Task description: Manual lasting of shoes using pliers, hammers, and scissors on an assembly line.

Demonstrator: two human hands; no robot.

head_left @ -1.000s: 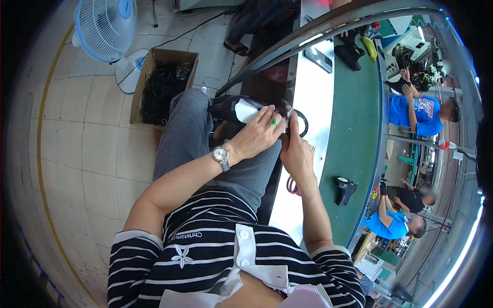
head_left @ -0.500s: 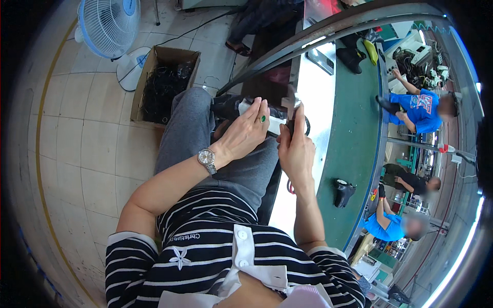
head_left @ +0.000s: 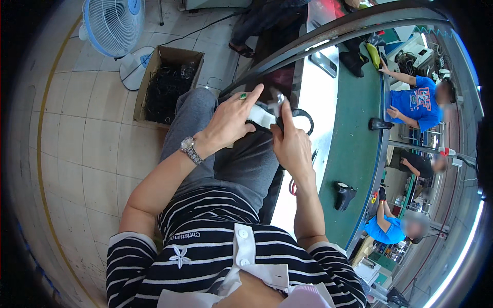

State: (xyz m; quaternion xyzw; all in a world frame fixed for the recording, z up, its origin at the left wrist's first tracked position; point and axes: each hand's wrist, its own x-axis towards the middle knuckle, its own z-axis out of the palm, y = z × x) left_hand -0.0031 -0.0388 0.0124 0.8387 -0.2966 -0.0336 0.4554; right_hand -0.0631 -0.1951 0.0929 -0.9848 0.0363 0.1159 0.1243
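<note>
A black-and-white shoe piece (head_left: 262, 117) lies across my lap, beside the table's near edge. Its white face is turned up, and a black rounded edge shows past my right hand. My left hand (head_left: 228, 119), with a green ring, grips the left part of this piece, thumb along its near side and index finger stretched out. My right hand (head_left: 294, 146) is closed round the dark handle of what looks like a hammer (head_left: 277, 100). The metal head is over the white face, slightly blurred; I cannot tell whether it touches.
A metal-topped table edge (head_left: 319, 95) and green conveyor belt (head_left: 354, 154) run along my right. A phone (head_left: 323, 62), scissors (head_left: 292, 187) and black shoes (head_left: 344, 195) lie there. A metal bar (head_left: 308, 41) crosses ahead. A carton (head_left: 197, 77) and fan (head_left: 115, 25) stand left. Co-workers sit across.
My left hand has shifted left and tilted, uncovering more of the white face. The hammer has moved slightly left. Across the belt, a co-worker has set down a black shoe and reached toward a yellow-green one.
</note>
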